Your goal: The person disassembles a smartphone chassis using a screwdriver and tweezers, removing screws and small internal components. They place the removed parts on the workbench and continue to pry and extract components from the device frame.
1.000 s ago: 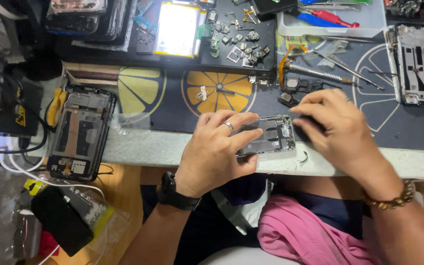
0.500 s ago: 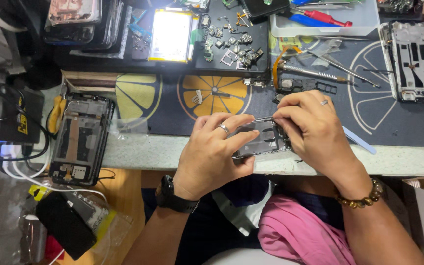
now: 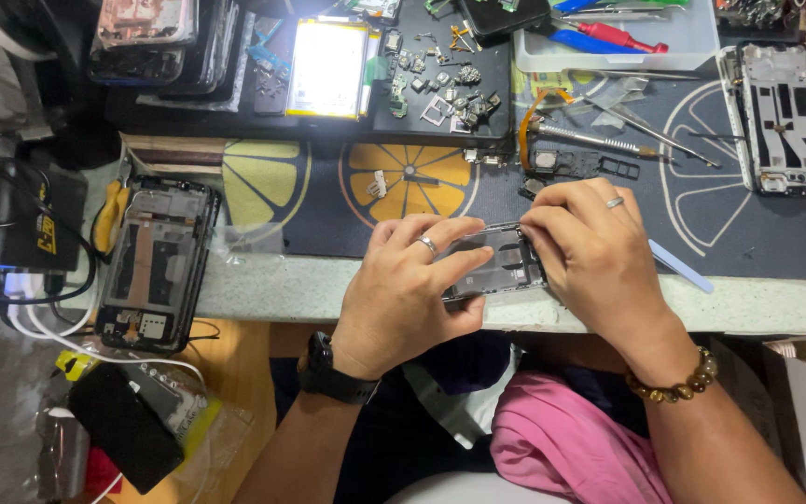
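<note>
Together, the left hand [image 3: 412,289] and right hand [image 3: 594,257] pinched an opened phone frame [image 3: 496,266] between their fingers, held at the table's [image 3: 328,294] front edge, near a blue pry tool [image 3: 681,267].

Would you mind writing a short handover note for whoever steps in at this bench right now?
Left hand: grips the opened phone frame at the front edge of the bench, fingers laid across it.
Right hand: fingertips pinched at the frame's upper right corner; whether they hold a tool cannot be told.
Nearby: a second opened phone lies to the left, a bare frame to the far right, a screwdriver and loose small parts on the mat behind.
Done: the frame is open, insides exposed.
Left: it is not yet closed up.
</note>
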